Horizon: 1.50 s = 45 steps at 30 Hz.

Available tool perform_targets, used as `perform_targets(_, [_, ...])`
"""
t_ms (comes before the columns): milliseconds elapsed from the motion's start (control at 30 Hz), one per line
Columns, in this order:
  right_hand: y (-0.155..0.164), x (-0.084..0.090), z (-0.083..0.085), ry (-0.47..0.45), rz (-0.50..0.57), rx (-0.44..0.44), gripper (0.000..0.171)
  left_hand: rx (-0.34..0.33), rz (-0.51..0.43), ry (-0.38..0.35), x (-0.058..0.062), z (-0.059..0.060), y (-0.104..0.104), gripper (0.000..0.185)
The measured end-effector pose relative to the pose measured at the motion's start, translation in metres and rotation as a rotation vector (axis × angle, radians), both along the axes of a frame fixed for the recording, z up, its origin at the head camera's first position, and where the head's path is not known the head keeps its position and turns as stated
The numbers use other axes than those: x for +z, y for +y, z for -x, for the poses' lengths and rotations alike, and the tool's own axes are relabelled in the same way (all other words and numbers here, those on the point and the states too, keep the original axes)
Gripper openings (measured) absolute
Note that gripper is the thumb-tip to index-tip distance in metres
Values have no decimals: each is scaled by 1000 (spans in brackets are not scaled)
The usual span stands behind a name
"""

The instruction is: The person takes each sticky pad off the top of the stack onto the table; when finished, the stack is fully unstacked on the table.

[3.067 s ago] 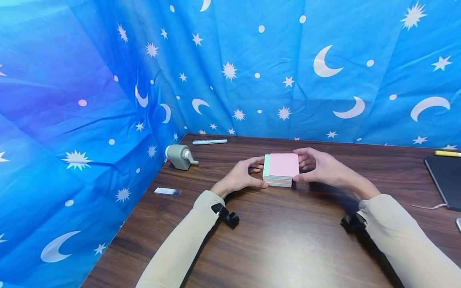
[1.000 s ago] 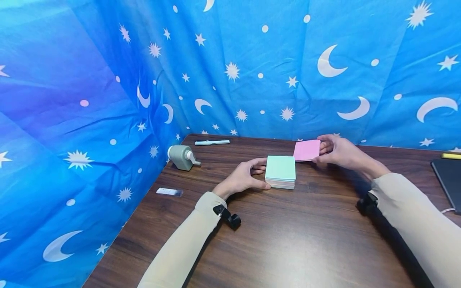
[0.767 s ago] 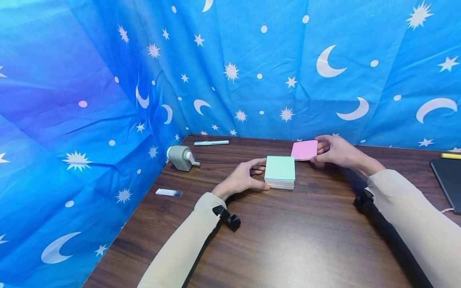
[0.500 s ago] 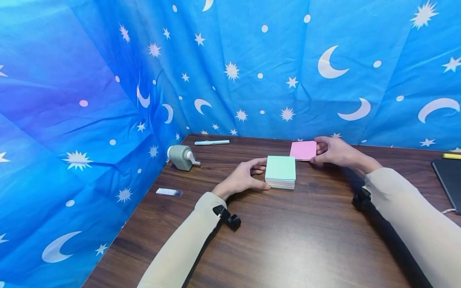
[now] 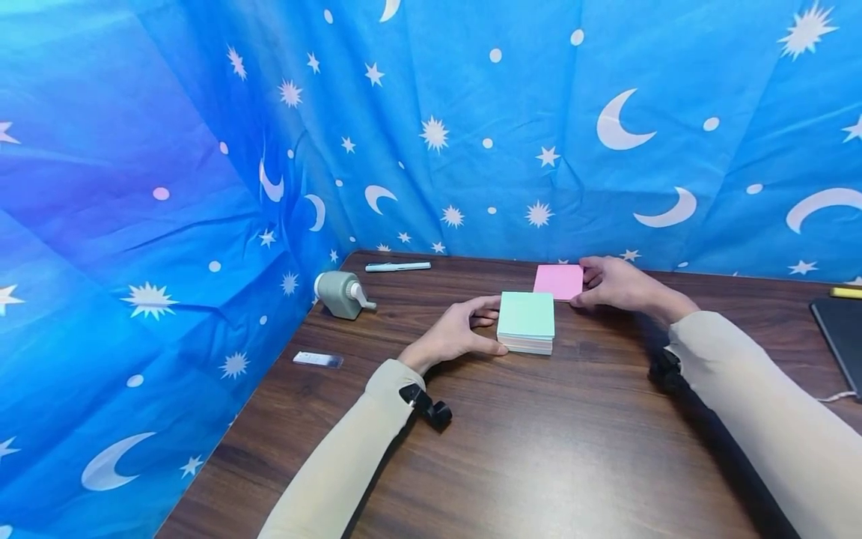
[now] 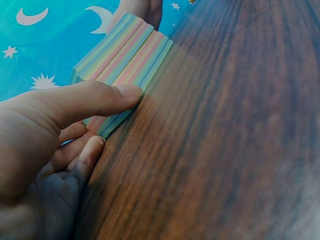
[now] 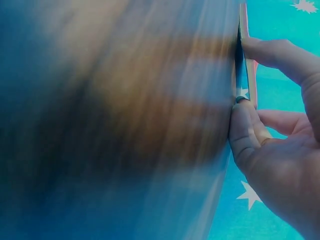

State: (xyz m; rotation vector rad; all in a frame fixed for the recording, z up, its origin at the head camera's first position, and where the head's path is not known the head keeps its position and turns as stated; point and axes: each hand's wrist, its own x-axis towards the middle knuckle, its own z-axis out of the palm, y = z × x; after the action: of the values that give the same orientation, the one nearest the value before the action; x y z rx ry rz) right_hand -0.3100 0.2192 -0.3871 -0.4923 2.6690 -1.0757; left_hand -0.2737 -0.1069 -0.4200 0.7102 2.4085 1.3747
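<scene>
Paper, one square stack (image 5: 526,316) with a green top sheet, stands on one brown table (image 5: 539,464). I see the left hand (image 5: 454,329) gripping the stack's left side, thumb on the near face. Just behind the stack and slightly right is one pink pad (image 5: 559,281), its right edge pinched between thumb and fingers of the right hand (image 5: 616,283); I can't tell whether it touches the wood. Left of the stack I count three things: one pale pen (image 5: 397,266) further back, one green container (image 5: 340,295), and one small strip (image 5: 317,360) nearer the person. Well right of the stack, one black tablet (image 5: 842,337) and one yellow marker (image 5: 846,293) run out of my head view. Blue cloth (image 5: 404,180) hangs behind the stack.
</scene>
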Motion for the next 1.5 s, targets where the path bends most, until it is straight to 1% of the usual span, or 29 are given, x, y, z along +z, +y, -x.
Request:
perform_targets(200, [-3, -1, -1, 6, -9, -33, 89, -11, -4, 2, 0, 0, -1, 85])
perform_targets(367, [-1, 2, -8, 37, -5, -81, 82, -19, -2, 6, 0, 1, -1, 86])
perform_targets(500, [-1, 7, -17, 86, 17, -91, 74, -25, -5, 5, 0, 1, -2, 85])
perform_targets(600, [-4, 11, -26, 112, 55, -100, 71, -24, -6, 7, -1, 1, -3, 85])
perform_targets(767, [-12, 17, -46, 89, 117, -117, 73, -26, 14, 4, -2, -3, -7, 85])
perform_targets(933, [-20, 21, -65, 103, 134, -102, 77, -29, 10, 12, -1, -5, -10, 84])
perform_targets(1100, [-30, 18, -79, 96, 134, -71, 83, -38, 11, -1, -4, -5, -13, 85])
perform_targets(1267, [-42, 13, -82, 73, 140, -39, 88, -39, 2, 5, -6, -3, -17, 85])
perform_targets(1367, [-49, 13, -83, 41, 142, -32, 90, -38, -7, 14, -6, -1, -19, 85])
perform_targets(1500, [-57, 12, -82, 32, 138, -10, 93, -43, -12, 19, -5, 1, -22, 85])
